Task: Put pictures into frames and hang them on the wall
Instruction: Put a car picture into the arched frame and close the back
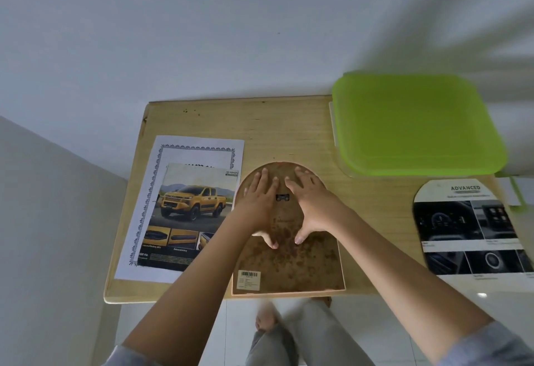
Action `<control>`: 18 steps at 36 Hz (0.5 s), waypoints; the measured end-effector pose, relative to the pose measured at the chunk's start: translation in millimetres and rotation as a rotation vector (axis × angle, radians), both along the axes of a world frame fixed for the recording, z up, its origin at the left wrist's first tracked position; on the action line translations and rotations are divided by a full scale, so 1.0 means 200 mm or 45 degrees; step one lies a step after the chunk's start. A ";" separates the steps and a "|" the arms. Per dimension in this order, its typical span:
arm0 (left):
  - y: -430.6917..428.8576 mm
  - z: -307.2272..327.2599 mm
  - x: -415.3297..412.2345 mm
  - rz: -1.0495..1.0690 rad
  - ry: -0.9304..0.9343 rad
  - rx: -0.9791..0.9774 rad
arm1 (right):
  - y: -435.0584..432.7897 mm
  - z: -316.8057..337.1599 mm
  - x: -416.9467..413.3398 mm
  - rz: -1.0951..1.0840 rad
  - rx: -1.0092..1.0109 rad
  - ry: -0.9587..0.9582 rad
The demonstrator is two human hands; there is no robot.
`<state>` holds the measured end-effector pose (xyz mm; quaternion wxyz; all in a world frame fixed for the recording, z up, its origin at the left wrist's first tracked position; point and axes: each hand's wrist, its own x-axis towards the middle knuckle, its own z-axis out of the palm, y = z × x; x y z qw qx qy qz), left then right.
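Note:
An arch-topped picture frame (pixel 291 264) lies face down on the wooden table (pixel 289 125), its brown stained backing board up, with a small metal hanger (pixel 281 198) near the top and a barcode label at its lower left. My left hand (pixel 258 206) and my right hand (pixel 309 206) both press flat on the backing board, fingers spread toward the arch and thumbs pointing down toward the middle. A yellow pickup truck picture (pixel 187 209) lies left of the frame on a bordered white sheet (pixel 199 148). An arch-cut dark car-interior picture (pixel 468 229) lies at the right.
A green plastic lid on a clear box (pixel 416 125) sits at the table's back right. The table stands against a white wall (pixel 202 33), with another wall on the left. Below the front edge are my legs and a tiled floor.

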<state>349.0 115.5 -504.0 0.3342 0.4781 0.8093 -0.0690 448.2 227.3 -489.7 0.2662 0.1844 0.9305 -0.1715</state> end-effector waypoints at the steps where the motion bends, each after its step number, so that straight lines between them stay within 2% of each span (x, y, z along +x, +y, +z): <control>1: 0.00 0.00 0.00 0.010 -0.003 0.008 | 0.00 0.00 0.00 -0.005 -0.002 0.000; 9: -0.08 0.03 0.05 0.078 0.008 0.046 | -0.04 0.00 0.09 -0.064 0.021 0.012; 14: -0.17 -0.01 0.19 0.243 -0.038 0.110 | -0.12 -0.01 0.18 -0.122 0.021 0.044; 18: -0.24 -0.06 0.26 0.230 -0.012 0.163 | -0.19 -0.04 0.22 -0.159 0.007 0.025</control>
